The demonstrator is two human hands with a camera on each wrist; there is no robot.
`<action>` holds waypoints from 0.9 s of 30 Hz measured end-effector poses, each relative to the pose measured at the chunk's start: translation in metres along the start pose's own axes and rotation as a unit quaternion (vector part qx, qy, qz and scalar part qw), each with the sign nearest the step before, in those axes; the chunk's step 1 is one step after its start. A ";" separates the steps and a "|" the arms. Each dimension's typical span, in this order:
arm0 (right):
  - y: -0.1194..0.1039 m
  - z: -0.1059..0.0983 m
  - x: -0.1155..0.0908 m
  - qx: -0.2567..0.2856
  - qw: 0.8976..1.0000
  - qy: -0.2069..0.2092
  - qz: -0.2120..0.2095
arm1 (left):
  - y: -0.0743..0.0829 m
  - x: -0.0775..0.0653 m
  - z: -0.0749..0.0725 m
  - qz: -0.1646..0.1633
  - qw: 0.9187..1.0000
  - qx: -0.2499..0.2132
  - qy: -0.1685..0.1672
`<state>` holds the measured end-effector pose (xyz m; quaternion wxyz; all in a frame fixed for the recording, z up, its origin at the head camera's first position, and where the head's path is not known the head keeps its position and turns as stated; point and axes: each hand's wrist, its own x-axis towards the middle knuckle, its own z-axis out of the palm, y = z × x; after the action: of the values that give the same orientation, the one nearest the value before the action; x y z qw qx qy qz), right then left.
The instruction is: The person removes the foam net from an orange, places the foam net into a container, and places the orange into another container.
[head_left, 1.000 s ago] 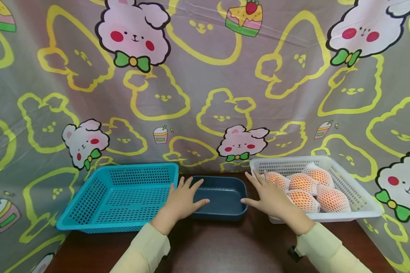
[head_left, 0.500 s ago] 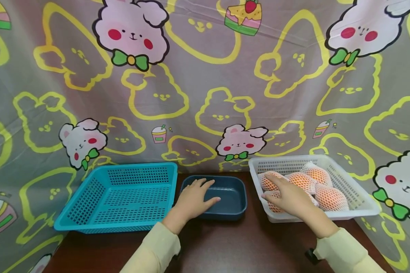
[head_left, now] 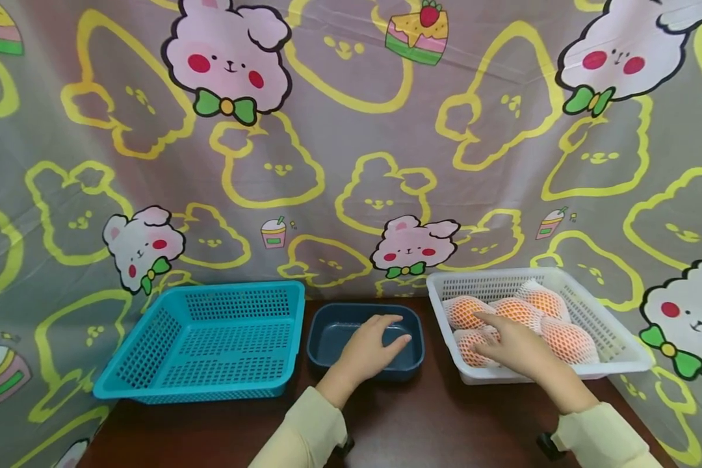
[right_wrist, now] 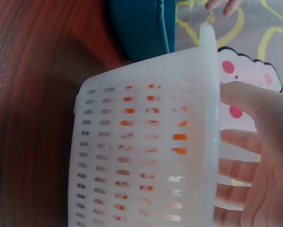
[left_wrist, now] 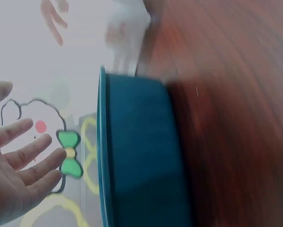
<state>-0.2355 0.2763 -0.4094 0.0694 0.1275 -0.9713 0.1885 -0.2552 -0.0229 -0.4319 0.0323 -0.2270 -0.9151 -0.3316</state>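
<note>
Holding both hands palm down with nothing gripped in either, I have my left hand (head_left: pixel 365 348) over the dark blue dish (head_left: pixel 336 335) and my right hand (head_left: pixel 517 344) over the white basket (head_left: pixel 611 325). My left fingers are parted and softly bent, the thumb well away from them, and the left wrist view shows a gap between that hand and the dish's rim. My right hand is loosely curved, its thumb and fingers apart above the near left part of the basket. In the right wrist view the basket's rim hides my right fingertips, so I cannot tell whether they touch a fruit.

The orange fruits (head_left: pixel 570 341), each in a white foam net, lie together inside that basket; at least five show, and my right hand partly covers the group. Two of them, at the basket's left side, are nearest my right thumb and fingers. The dish sits between the white basket and a teal basket (head_left: pixel 228 338), which stands to the left with its slotted base showing. All three containers rest on the dark reddish-brown tabletop (head_left: pixel 409 429), before a grey cloth (head_left: pixel 310 169) printed with rabbits and yellow outlines
</note>
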 end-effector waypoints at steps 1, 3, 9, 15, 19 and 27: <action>0.002 0.001 -0.001 0.001 1.000 0.002 0.000 | 0.004 0.002 0.003 0.001 1.000 -0.014 0.000; 0.006 0.003 -0.001 0.000 1.000 0.006 -0.002 | 0.011 0.006 0.010 0.001 0.999 -0.048 -0.002; 0.012 0.008 -0.001 0.005 1.000 0.006 -0.002 | 0.028 0.014 0.032 -0.010 0.988 -0.152 -0.015; 0.015 0.015 0.000 0.019 1.000 0.006 -0.015 | 0.039 0.019 0.054 -0.048 0.966 -0.255 -0.010; 0.014 0.021 0.001 0.017 1.000 0.007 -0.024 | 0.046 0.021 0.069 -0.099 0.925 -0.366 -0.018; 0.010 0.029 0.006 0.027 0.999 0.000 -0.023 | 0.058 0.022 0.089 -0.181 0.853 -0.489 0.000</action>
<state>-0.2461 0.2732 -0.4387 0.0699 0.1518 -0.9625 0.2134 -0.2412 0.0802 -0.4628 -0.1437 -0.0436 -0.6594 -0.7367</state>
